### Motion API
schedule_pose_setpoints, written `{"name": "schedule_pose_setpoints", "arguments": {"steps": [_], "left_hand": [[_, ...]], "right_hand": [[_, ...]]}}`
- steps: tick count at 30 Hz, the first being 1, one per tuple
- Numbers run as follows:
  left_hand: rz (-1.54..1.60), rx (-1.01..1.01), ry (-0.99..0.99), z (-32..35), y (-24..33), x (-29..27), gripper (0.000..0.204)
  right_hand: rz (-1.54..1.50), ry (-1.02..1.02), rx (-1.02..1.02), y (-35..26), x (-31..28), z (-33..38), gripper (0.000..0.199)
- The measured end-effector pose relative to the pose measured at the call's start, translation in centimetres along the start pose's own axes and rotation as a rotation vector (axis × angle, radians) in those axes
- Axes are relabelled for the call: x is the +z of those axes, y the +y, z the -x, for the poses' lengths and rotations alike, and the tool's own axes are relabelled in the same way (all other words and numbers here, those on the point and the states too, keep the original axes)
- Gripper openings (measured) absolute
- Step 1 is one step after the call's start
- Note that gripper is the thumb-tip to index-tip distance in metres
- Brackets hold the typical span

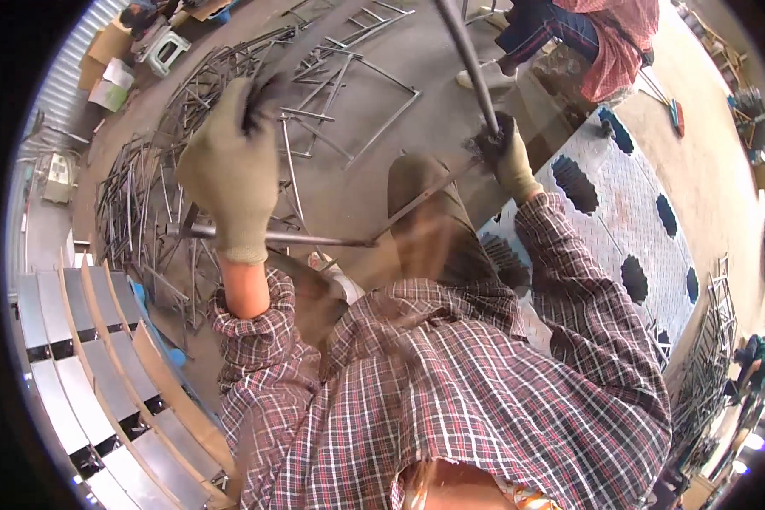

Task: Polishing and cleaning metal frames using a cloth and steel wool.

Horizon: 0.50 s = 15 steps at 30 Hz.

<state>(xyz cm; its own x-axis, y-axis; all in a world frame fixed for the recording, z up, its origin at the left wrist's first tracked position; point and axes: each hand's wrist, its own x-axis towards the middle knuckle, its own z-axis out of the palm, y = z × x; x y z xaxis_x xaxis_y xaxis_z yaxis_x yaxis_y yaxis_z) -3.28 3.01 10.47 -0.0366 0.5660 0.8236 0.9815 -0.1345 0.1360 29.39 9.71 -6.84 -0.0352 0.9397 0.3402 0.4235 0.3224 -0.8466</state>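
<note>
A dark metal tube frame [472, 64] is held up before me, its near bars crossing above my knee. My right hand [507, 160], in a light glove with a dark palm and fingers, is closed round it where an upright tube meets a flat bar. On the left, my left hand [232, 166], in the same kind of glove, curls its blurred fingers round a smeared tube of the frame. Below that hand's wrist runs a lower round tube [314, 239] of the frame. Motion blurs the frame's far end, which leaves the top of the view.
Piled welded frames [340, 89] and loose tubes [132, 183] lie on the floor ahead and left. Flat metal panels [85, 365] sit in rows at lower left. A perforated metal plate [620, 204] stands right, near another person [569, 38]. A white stool [166, 53] stands far left.
</note>
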Motion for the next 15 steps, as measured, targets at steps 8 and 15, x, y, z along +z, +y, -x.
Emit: {"name": "schedule_pose_setpoints", "arguments": {"steps": [8, 15], "left_hand": [[0.008, 0.07, -0.053, -0.4, 2.8, 0.2, 0.025], [-0.059, -0.047, -0.062, 0.8, -1.0, 0.1, 0.027]], "right_hand": [[0.267, 0.083, -0.505, -13.8, -6.3, -8.0, 0.043], [0.106, 0.005, 0.069, 5.5, -0.4, 1.7, 0.058]]}}
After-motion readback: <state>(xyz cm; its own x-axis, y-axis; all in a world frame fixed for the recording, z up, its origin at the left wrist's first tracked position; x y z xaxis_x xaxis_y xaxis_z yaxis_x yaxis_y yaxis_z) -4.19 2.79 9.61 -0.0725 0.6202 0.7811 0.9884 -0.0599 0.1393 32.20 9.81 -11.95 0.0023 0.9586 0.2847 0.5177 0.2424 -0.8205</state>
